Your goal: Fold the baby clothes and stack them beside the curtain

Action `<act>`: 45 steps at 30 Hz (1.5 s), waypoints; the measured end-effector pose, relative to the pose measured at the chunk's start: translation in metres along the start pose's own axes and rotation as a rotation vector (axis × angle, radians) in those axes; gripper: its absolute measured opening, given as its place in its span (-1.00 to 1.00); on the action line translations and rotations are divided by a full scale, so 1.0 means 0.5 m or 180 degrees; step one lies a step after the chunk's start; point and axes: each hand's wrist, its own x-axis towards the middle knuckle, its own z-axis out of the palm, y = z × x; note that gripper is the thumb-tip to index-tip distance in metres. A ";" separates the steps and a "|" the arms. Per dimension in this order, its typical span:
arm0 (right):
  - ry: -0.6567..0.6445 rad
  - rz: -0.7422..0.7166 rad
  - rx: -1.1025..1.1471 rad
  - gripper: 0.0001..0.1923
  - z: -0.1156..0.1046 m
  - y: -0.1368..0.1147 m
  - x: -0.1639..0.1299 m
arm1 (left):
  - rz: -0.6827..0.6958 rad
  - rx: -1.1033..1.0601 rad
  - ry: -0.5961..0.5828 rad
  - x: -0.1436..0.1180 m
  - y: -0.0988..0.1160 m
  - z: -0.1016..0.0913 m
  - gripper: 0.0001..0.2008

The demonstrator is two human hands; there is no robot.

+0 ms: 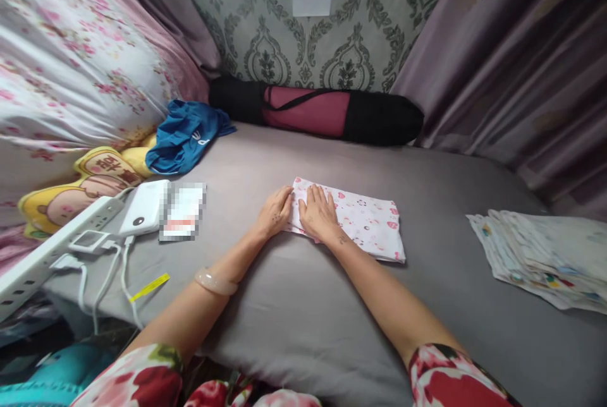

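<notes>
Red-flowered sleeves [441,375] sit closest to the lens, and from them two bare forearms stretch forward over a bed covered in a grey sheet [294,312]. The left wrist wears a pale bangle [215,282]. Both hands lie flat with fingers spread: the right hand [318,212] presses palm-down on the left end of a folded white cloth [353,217] printed with small pink figures, and the left hand [275,211] rests at that cloth's left edge, fingertips touching it. Neither hand grips anything. The cloth lies flat on the sheet, running out to the right of the hands.

Well off to the right of the hands lies a stack of folded printed cloths [540,255]. To the left of the hands are a white power bank [145,206], a white power strip [57,242] with cables, and a yellow cartoon cushion [80,189]. Beyond the hands to the left sits a crumpled blue garment [184,135], and straight beyond them a black and maroon roll bag [322,111] lies against the patterned wall.
</notes>
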 end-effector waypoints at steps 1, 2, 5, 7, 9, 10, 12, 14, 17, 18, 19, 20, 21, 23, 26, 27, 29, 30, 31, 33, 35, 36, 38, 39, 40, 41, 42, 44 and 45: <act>0.0033 0.0001 -0.0021 -0.35 0.003 0.000 -0.001 | -0.0010 -0.0020 0.0008 0.000 0.000 0.000 -0.64; 0.0045 -0.0001 -0.0039 -0.35 0.004 0.001 -0.002 | -0.0021 -0.0034 0.0018 0.001 0.000 0.000 -0.64; -0.0017 0.0011 -0.0074 -0.36 -0.002 0.002 0.003 | -0.0063 -0.0052 0.0036 0.001 -0.002 0.001 -0.64; -0.0131 0.0029 -0.0077 -0.37 -0.008 -0.004 0.010 | -0.0099 -0.0057 0.0046 0.001 -0.002 0.001 -0.64; -0.0184 -0.0026 -0.0050 -0.38 -0.010 -0.014 0.019 | -0.0127 -0.0067 0.0072 0.002 0.000 0.000 -0.64; -0.0165 -0.0075 -0.0027 -0.39 -0.008 -0.020 0.022 | -0.0141 -0.0074 0.0088 0.003 0.000 0.000 -0.64; -0.0073 -0.0159 0.0015 -0.39 -0.002 -0.030 0.027 | -0.0184 -0.0093 0.0123 0.004 0.002 -0.002 -0.64; 0.0001 -0.0172 0.0029 -0.39 0.003 -0.036 0.029 | -0.0234 -0.0115 0.0145 0.004 0.004 -0.004 -0.63; -0.0085 -0.0163 0.0005 -0.39 0.000 -0.040 0.032 | -0.0317 -0.0113 0.0155 0.004 0.007 -0.007 -0.63; -0.0140 -0.0162 -0.0005 -0.39 -0.004 -0.042 0.034 | -0.0343 -0.0106 0.0162 0.003 0.008 -0.008 -0.62; -0.0184 -0.0162 -0.0020 -0.39 -0.008 -0.045 0.037 | -0.0362 -0.0107 0.0176 0.003 0.008 -0.009 -0.62; -0.0211 -0.0172 -0.0037 -0.39 -0.011 -0.048 0.040 | -0.0376 -0.0116 0.0199 0.003 0.008 -0.010 -0.62; -0.0232 -0.0196 -0.0060 -0.39 -0.013 -0.052 0.043 | -0.0389 -0.0130 0.0230 0.002 0.008 -0.010 -0.62; -0.0266 -0.0261 -0.0126 -0.40 -0.011 -0.062 0.049 | -0.0416 -0.0167 0.0297 0.003 0.006 -0.011 -0.61; -0.0312 -0.0305 -0.0218 -0.40 0.000 -0.074 0.054 | -0.0458 -0.0190 0.0335 0.003 0.002 -0.009 -0.59; -0.0309 -0.0299 -0.0230 -0.39 0.002 -0.076 0.055 | -0.0458 -0.0192 0.0328 0.003 0.001 -0.009 -0.59; -0.0298 -0.0304 -0.0177 -0.38 0.003 -0.077 0.055 | -0.0448 -0.0176 0.0302 0.002 -0.002 -0.008 -0.57; -0.0307 -0.0312 -0.0091 -0.39 0.000 -0.076 0.055 | -0.0442 -0.0158 0.0284 0.002 -0.003 -0.008 -0.57; -0.0311 -0.0311 0.0030 -0.39 -0.004 -0.072 0.053 | -0.0436 -0.0135 0.0266 0.002 -0.005 -0.009 -0.56; -0.0241 -0.0280 0.0283 -0.39 -0.017 -0.057 0.044 | -0.0427 -0.0054 0.0216 0.003 -0.007 -0.012 -0.55; -0.0065 -0.0240 0.0388 -0.39 -0.032 -0.030 0.028 | -0.0369 0.0157 0.0160 0.006 -0.003 -0.015 -0.55; 0.0018 -0.0212 0.0364 -0.39 -0.038 -0.012 0.017 | -0.0288 0.0320 0.0134 0.008 0.003 -0.016 -0.55; 0.0079 -0.0140 0.0221 -0.39 -0.050 0.026 -0.009 | -0.0003 0.0661 0.0031 0.014 0.025 -0.011 -0.55; 0.0059 -0.0080 0.0139 -0.39 -0.055 0.045 -0.021 | 0.0183 0.0789 -0.0070 0.018 0.041 -0.004 -0.56; 0.0027 -0.0002 0.0056 -0.39 -0.060 0.063 -0.033 | 0.0375 0.0865 -0.0210 0.023 0.059 0.004 -0.57; 0.0011 0.0075 -0.0029 -0.39 -0.065 0.079 -0.043 | 0.0544 0.0896 -0.0370 0.028 0.077 0.015 -0.57; 0.0025 0.0137 -0.0115 -0.40 -0.070 0.093 -0.051 | 0.0683 0.0903 -0.0533 0.033 0.096 0.028 -0.57; 0.0099 0.0191 -0.0272 -0.41 -0.076 0.113 -0.061 | 0.0842 0.0935 -0.0785 0.044 0.128 0.057 -0.55; 0.0134 0.0183 -0.0341 -0.42 -0.076 0.120 -0.064 | 0.0870 0.0980 -0.0875 0.049 0.139 0.070 -0.54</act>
